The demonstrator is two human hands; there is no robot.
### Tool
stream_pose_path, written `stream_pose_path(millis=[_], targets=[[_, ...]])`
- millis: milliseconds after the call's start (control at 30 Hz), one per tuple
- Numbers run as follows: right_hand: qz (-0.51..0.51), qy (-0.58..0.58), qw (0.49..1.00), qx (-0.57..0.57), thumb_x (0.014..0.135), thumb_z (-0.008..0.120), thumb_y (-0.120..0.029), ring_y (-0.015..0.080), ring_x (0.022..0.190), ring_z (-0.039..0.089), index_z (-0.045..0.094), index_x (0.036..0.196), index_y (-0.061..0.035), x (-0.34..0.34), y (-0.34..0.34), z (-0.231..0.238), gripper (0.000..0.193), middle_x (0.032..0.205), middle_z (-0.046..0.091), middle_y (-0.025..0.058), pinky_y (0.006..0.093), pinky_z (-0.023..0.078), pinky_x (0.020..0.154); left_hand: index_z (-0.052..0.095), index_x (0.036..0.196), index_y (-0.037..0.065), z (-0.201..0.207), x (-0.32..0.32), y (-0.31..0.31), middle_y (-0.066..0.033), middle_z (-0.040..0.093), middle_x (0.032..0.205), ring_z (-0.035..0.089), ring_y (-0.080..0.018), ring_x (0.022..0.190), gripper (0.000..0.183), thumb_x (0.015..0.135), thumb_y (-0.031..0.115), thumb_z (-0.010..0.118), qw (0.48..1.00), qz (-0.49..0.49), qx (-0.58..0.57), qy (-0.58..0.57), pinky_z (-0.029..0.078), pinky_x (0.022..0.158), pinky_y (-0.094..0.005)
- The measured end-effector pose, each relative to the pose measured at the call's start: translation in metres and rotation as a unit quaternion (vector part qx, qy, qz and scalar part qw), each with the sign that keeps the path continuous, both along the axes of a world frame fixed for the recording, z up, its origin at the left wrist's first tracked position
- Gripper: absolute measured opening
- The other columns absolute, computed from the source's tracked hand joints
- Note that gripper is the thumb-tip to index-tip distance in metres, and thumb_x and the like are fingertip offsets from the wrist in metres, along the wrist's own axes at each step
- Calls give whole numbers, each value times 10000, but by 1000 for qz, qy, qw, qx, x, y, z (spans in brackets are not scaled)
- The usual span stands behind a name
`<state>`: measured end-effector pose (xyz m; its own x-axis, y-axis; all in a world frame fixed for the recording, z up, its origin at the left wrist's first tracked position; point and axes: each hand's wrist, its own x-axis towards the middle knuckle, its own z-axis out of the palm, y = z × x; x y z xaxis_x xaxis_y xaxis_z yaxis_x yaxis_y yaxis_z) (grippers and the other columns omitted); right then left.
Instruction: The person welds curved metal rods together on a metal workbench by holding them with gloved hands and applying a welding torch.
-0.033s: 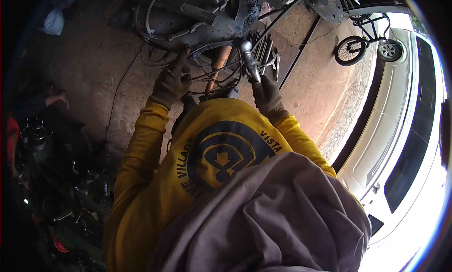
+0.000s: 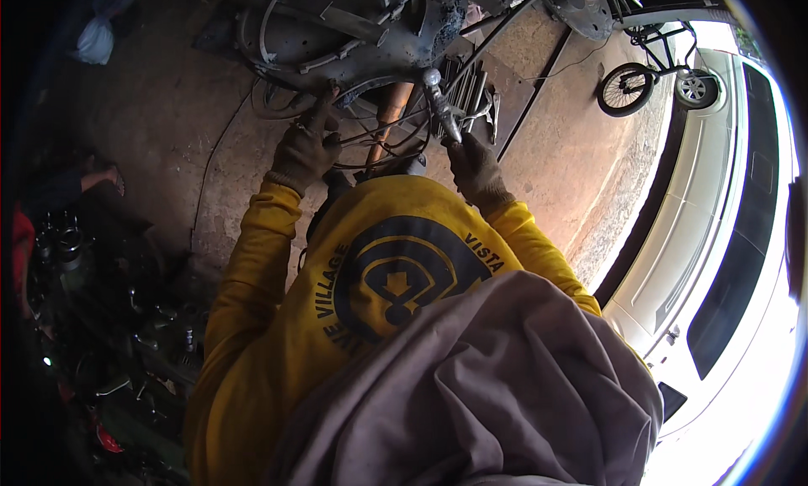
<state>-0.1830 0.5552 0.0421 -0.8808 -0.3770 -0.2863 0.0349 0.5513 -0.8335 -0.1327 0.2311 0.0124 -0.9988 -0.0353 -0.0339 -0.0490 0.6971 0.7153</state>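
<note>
My right hand (image 2: 475, 166), in a dark work glove, is closed around a ball-peen hammer (image 2: 443, 111). The hammer tilts away from me, its shiny rounded head up near the lower edge of a dark metal vehicle frame (image 2: 349, 61). Gloved as well, my left hand (image 2: 305, 149) reaches up to that same edge. Its fingers look curled around something slim that I cannot make out against the dark metal. Between my hands are looped black cables (image 2: 408, 137) and an orange-brown tube (image 2: 390, 107).
Several metal rods (image 2: 471, 86) lie on the floor beyond the hammer. Dark tools and parts (image 2: 126, 334) crowd the left side, near another person's bare foot or hand (image 2: 105, 176). A bicycle (image 2: 631, 86) and a pale car (image 2: 699, 208) stand at right; a white bag (image 2: 96, 42) is far left.
The hammer head has shifted slightly left and away from me, with a small turn of my right hand. My left hand stays in place at the frame's edge.
</note>
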Motion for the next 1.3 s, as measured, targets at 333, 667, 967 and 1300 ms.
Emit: stream_pose_path(millis=[333, 667, 967, 1300], targets=[[-45, -86, 992, -83, 1017, 495, -351, 144, 525, 572, 619, 1081, -28, 1, 6, -8, 352, 654, 569, 55, 322, 464, 510, 297, 1552, 167, 3, -1, 4, -84, 643, 927, 682, -258, 809, 858, 799, 16, 679, 1000, -9, 19, 16, 554, 744, -389], [-41, -113, 993, -20, 1021, 496, -362, 173, 513, 579, 609, 1033, -21, -7, 2, -9, 360, 651, 576, 74, 342, 465, 503, 285, 1562, 195, 0, 0, 5, -85, 654, 951, 677, -279, 861, 856, 810, 49, 668, 1000, 10, 22, -16, 560, 782, -400], [-63, -109, 991, -46, 1023, 502, -353, 164, 536, 576, 606, 990, -4, -4, -5, 4, 366, 640, 559, 79, 357, 471, 524, 274, 1566, 213, 0, -1, 4, -85, 662, 962, 682, -280, 879, 878, 808, 65, 690, 1000, 10, 2, -19, 559, 789, -401], [-51, -113, 991, -56, 1027, 483, -370, 140, 549, 566, 629, 1027, -17, -1, 1, 8, 382, 653, 565, 59, 328, 461, 518, 316, 1549, 225, 1, -1, 7, -91, 670, 972, 683, -289, 892, 827, 817, 59, 662, 999, 18, 17, -22, 563, 798, -408]])
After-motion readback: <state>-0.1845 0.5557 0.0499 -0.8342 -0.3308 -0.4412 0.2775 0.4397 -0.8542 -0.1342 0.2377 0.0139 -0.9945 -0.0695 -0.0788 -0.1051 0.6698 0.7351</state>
